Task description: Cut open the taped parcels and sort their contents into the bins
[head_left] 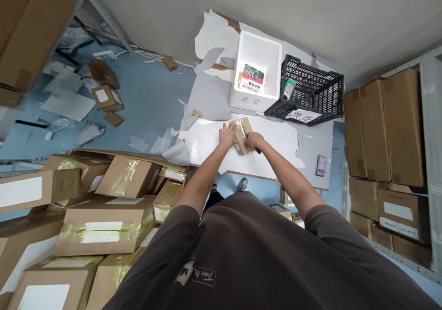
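A small brown cardboard box (242, 126) with shiny clear tape lies tilted on the white paper covering the table (203, 137). My left hand (228, 135) rests on its left side with the fingers spread. On the right side of the box, my right hand (254, 140) is closed around a dark-handled tool (258, 151). The handle's end sticks out below the fist, and the tool's tip is too small to make out against the box.
Behind the box stand a white foam bin (253, 100) holding printed packets and a black plastic crate (328, 82) with a green item. A phone (321, 165) lies at the table's right. Taped cartons (100, 222) pile up at left; shelved boxes (402, 125) stand right.
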